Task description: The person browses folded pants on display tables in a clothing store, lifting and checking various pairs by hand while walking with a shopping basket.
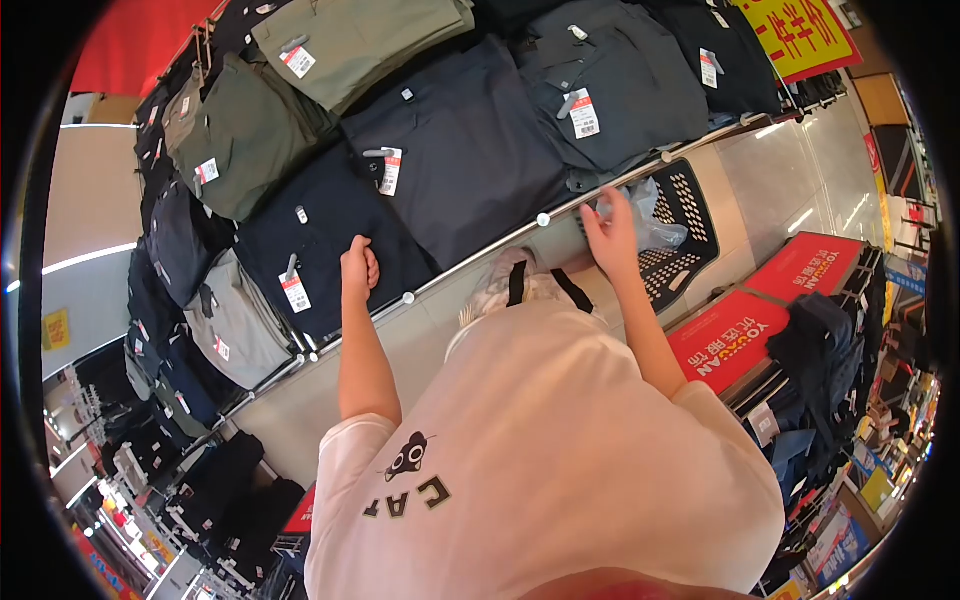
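Note:
My left hand [361, 268] is curled into a fist over the front of the folded navy trousers [345, 225], and nothing shows in its fingers. My right hand [611, 237] is raised with thumb and fingers apart, holding nothing, near the front rail [470, 262] of the display. Beneath it on the floor is a black shopping basket [692, 205] with a clear plastic bag [660, 228] in it. Dark grey trousers [465, 150] with a price tag [391, 172] lie between the two hands, on the display.
More folded trousers lie around, olive [245, 135], light grey [240, 325] and slate [620, 90]. Red signboards [735, 335] and hanging dark clothes [825, 345] stand at the right. A yellow sale sign [800, 38] is at the upper right. Tiled floor [770, 180] runs along the aisle.

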The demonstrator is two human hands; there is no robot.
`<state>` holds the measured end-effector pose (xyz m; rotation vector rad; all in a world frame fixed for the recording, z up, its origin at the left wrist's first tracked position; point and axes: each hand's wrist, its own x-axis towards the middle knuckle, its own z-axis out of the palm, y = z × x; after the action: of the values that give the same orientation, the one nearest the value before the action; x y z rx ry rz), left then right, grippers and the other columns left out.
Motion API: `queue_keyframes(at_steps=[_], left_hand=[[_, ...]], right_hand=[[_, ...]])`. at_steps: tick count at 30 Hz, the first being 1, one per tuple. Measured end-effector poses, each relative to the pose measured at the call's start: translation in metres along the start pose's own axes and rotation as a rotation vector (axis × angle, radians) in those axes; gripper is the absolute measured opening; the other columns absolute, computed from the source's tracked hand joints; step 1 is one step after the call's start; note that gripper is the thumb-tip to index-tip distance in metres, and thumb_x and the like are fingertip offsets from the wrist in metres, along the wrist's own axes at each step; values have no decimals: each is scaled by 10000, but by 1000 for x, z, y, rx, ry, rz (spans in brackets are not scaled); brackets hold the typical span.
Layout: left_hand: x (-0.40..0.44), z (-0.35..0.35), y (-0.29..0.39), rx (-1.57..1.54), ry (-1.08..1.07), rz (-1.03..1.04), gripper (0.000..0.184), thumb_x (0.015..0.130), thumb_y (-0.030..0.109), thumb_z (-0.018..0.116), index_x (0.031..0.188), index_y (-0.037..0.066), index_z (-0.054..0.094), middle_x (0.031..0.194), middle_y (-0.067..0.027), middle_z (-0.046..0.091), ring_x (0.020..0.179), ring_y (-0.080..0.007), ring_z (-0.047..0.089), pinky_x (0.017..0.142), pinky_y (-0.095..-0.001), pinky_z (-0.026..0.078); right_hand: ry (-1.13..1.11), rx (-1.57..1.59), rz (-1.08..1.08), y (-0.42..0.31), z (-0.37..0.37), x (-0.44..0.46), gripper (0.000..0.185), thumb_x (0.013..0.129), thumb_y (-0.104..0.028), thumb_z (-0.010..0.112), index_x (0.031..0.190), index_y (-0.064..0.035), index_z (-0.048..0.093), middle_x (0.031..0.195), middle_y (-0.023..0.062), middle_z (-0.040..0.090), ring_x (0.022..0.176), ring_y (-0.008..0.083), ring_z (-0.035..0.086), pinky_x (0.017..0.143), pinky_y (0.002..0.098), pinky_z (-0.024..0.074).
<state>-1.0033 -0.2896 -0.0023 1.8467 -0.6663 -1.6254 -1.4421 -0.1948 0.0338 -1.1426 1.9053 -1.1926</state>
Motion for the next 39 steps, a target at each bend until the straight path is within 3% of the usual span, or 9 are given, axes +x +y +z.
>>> queue_keyframes(at_steps=[5, 8, 13, 19, 23, 30, 33, 35, 39], left_hand=[[-2, 0, 2, 19, -17, 0, 467, 874, 364, 516, 489, 131, 391, 386, -16, 334, 285, -143, 303, 302, -283, 237], [-3, 1, 4, -3, -5, -12, 465, 858, 342, 537, 479, 109, 403, 386, -29, 344, 284, -153, 316, 299, -295, 236], [-1, 0, 2, -13, 20, -16, 467, 850, 337, 546, 471, 101, 409, 388, -36, 355, 283, -155, 324, 297, -294, 242], [-3, 0, 5, -38, 24, -20, 457, 835, 329, 558, 467, 96, 419, 392, -45, 370, 282, -159, 331, 294, -292, 240], [1, -5, 2, -72, 9, -43, 455, 822, 337, 564, 465, 85, 437, 397, -57, 389, 284, -167, 348, 295, -295, 241], [2, -9, 4, -51, 9, -62, 451, 821, 334, 578, 470, 64, 489, 402, -70, 441, 289, -170, 397, 298, -292, 287], [4, -10, 5, -49, 3, -83, 450, 822, 333, 578, 472, 62, 496, 403, -71, 451, 291, -170, 410, 300, -292, 294], [4, -12, 5, -52, -16, -78, 449, 824, 329, 578, 474, 59, 503, 402, -70, 457, 291, -170, 419, 301, -291, 305], [3, -15, 5, -58, -53, -56, 450, 835, 317, 573, 476, 52, 511, 403, -71, 464, 292, -170, 431, 301, -285, 319]], right_hand=[[28, -290, -236, 12, 78, 58, 592, 886, -283, 672, 1352, -11, 427, 1237, 258, 555, 1012, 436, 610, 870, 453, 497], [-33, -308, -66, 7, 90, 70, 574, 895, -283, 643, 1344, -18, 404, 1240, 284, 557, 1047, 483, 591, 903, 496, 484], [122, -169, -183, -3, 72, 67, 189, 912, -180, 622, 1015, -32, 566, 914, 206, 667, 864, 405, 651, 736, 464, 494], [23, -238, 66, 28, 65, 74, 180, 924, -202, 604, 923, -25, 576, 781, 147, 643, 722, 309, 639, 661, 392, 488], [111, -200, -37, 7, 75, 73, 197, 912, -221, 620, 901, -28, 581, 712, 125, 619, 663, 276, 612, 652, 372, 476], [129, -422, -91, -23, 53, 96, 190, 890, -211, 644, 892, -27, 595, 716, 96, 576, 640, 251, 563, 638, 393, 467], [85, -337, -159, -58, 76, 106, 176, 901, -198, 636, 898, -26, 597, 712, 82, 562, 647, 239, 554, 645, 385, 463], [-22, -247, -64, -79, 93, 103, 173, 902, -191, 646, 934, -29, 593, 718, 74, 553, 675, 228, 548, 665, 379, 463], [-19, -266, -146, -23, 89, 72, 251, 887, -204, 686, 1018, -23, 574, 809, 102, 566, 759, 235, 539, 717, 369, 460]])
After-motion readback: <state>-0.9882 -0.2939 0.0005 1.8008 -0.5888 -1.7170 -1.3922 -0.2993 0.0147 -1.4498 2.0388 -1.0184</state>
